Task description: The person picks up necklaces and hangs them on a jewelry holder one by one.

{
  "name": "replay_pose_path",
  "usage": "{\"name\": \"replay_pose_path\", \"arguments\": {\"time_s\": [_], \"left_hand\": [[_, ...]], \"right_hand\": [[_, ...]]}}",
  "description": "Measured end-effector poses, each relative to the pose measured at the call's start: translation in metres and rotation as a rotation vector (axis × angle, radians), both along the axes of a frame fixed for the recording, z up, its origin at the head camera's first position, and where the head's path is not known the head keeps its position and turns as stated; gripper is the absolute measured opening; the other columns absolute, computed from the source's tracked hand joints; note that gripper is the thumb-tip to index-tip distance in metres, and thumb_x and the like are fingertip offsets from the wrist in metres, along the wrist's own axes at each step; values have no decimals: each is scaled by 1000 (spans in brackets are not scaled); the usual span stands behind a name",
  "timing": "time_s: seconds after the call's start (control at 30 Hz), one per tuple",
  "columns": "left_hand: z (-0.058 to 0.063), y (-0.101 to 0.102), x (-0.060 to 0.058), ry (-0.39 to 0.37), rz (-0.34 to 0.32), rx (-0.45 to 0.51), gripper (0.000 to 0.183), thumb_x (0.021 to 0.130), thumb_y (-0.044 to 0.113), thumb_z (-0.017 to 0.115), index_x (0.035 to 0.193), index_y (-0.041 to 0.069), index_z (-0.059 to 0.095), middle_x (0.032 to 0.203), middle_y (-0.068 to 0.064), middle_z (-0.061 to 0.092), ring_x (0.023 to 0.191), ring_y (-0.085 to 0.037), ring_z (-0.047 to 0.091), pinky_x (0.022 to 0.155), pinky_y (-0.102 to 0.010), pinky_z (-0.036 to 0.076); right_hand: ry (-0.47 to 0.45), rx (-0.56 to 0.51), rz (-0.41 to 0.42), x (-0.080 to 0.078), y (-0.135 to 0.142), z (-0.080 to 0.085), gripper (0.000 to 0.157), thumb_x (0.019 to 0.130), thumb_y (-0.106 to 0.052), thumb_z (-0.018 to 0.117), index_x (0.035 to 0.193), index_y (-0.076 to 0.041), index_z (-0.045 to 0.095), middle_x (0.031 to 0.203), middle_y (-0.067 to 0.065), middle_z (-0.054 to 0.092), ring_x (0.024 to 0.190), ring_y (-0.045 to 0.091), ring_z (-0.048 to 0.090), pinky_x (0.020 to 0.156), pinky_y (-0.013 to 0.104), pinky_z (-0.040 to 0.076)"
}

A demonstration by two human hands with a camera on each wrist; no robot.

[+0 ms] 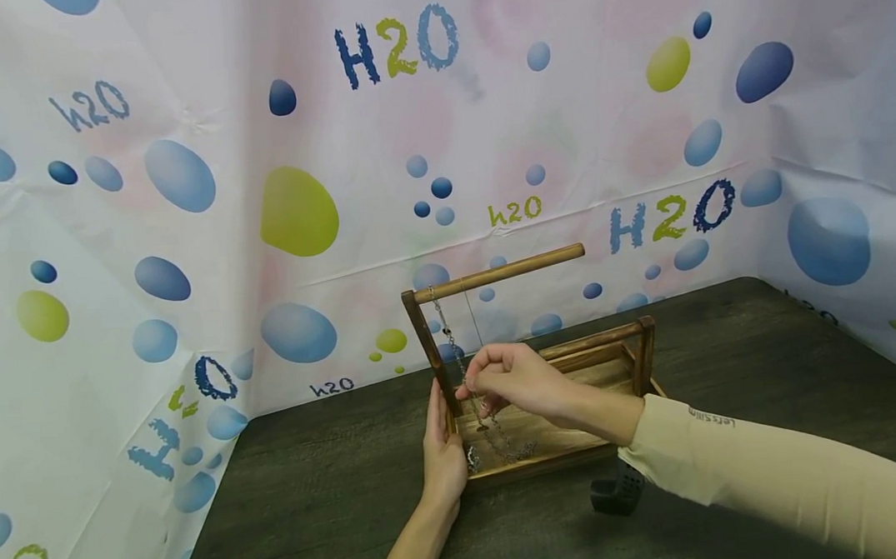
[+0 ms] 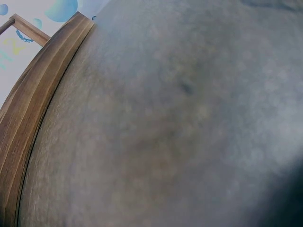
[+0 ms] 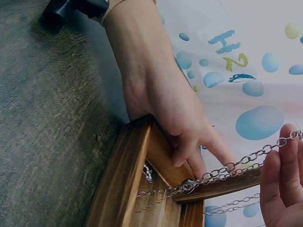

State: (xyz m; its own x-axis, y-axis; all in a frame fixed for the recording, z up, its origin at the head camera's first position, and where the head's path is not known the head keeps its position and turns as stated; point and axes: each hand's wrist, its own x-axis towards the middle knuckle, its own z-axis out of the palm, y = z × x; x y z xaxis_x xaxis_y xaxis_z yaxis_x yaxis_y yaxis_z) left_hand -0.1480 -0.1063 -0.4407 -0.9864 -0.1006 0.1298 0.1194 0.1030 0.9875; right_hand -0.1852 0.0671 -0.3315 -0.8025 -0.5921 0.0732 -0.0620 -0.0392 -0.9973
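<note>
My right fingers [image 1: 489, 359] are pinched on the silver chain [image 3: 245, 159], and it's running near-upright, down from the wooden bar [image 1: 500, 272], close beside the left post [image 1: 424, 335]! Right is the nearer of my 2 hands; left fingers [image 1: 434, 415] lie straight along the left end of the tray [image 1: 546, 465]. Open room? Toward the far right corner of the desk [image 1: 314, 485].

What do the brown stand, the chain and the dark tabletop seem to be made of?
Stand: wood, with a stained, possibly varnished brown finish; streaky grain shows along its side.
Chain: probably metal, silvery, judging by the bright glints on its links; plating can't be told.
Tabletop: dark, fairly matt, with a wood-like texture; it could be real wood or laminate.
</note>
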Motion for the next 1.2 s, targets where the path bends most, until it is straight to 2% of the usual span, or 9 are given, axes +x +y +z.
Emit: {"name": "replay_pose_path", "arguments": {"time_s": [0.17, 0.5, 0.7, 0.93, 1.2], "left_hand": [[0, 0, 0, 0, 4, -2, 86, 92, -17, 24, 163, 29, 8, 168, -7, 7, 153, -29, 6, 118, -58, 10], [-2, 0, -1, 2, 10, -18, 87, 91, -17, 26, 163, 29, 8, 168, -7, 7, 153, -30, 6, 116, -61, 10], [-1, 0, -1, 4, 8, -10, 89, 90, -18, 25, 163, 30, 8, 168, -7, 8, 153, -30, 6, 117, -61, 9], [-1, 0, -1, 8, 5, -14, 88, 92, -18, 25, 163, 31, 8, 168, -7, 9, 153, -30, 5, 116, -62, 9], [0, 1, -1, 11, 4, -7, 88, 91, -18, 25, 163, 29, 8, 168, -7, 9, 153, -30, 6, 117, -60, 8]], "right_hand": [[9, 7, -10, -2, 1, 6, 12, 102, -11, 57, 101, 0, 63, 103, 14, 74, 77, 30, 70, 79, 48, 57], [30, 5, -16, -4, 4, 22, 13, 103, -13, 56, 102, -1, 62, 106, 16, 73, 80, 37, 69, 78, 43, 57], [27, -3, -19, -6, 6, 33, 12, 103, -11, 55, 103, -2, 61, 108, 14, 73, 76, 30, 69, 82, 51, 55], [52, -16, -28, -9, 4, 45, 11, 103, -9, 54, 104, 0, 60, 107, 15, 73, 73, 25, 68, 79, 43, 57], [27, -27, -34, -9, 4, 55, 10, 103, -9, 54, 106, -1, 60, 110, 17, 72, 73, 23, 69, 79, 45, 56]]}}
